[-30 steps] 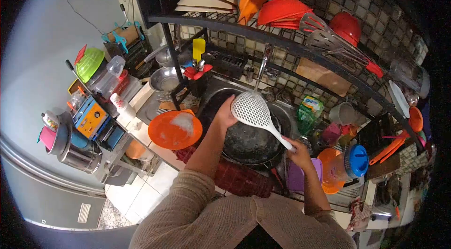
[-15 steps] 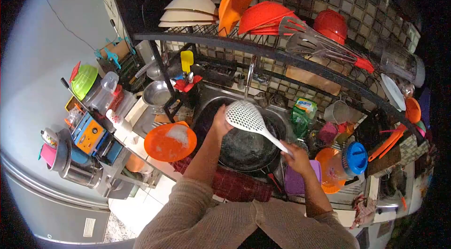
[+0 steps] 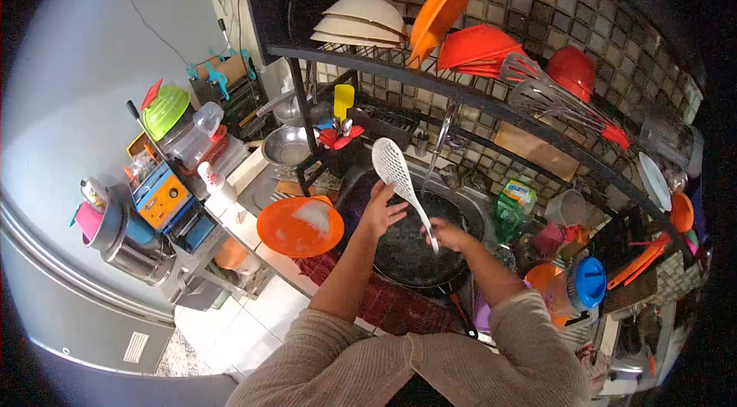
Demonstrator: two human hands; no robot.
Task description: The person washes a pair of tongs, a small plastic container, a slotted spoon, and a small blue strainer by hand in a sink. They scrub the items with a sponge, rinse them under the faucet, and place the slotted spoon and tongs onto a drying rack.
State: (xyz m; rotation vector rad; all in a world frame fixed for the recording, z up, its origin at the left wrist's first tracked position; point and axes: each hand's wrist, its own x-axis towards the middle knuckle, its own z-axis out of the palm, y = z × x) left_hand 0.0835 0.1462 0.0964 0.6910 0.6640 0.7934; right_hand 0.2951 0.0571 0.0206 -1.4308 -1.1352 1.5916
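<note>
A white slotted skimmer (image 3: 394,167) stands raised over the sink, its perforated head up and its handle slanting down to the right. My right hand (image 3: 450,237) grips the handle near its lower end. Just below the head is my left hand (image 3: 381,215), its fingers spread beside the handle. Under both hands lies a dark, wide pan (image 3: 407,273) with water in it, inside the metal sink (image 3: 480,204). The faucet (image 3: 444,135) rises behind the skimmer.
An orange plate (image 3: 288,234) with suds sits left of the sink. A black rack (image 3: 368,73) overhead carries bowls, plates and utensils. To the right stand a green pouch (image 3: 510,211) and a blue-lidded jug (image 3: 587,284). A steel bowl (image 3: 289,148) is at the back left.
The skimmer has tipped more upright, with its handle end drawn in to the left. My left hand has come off the head and spread its fingers. The view has shifted.
</note>
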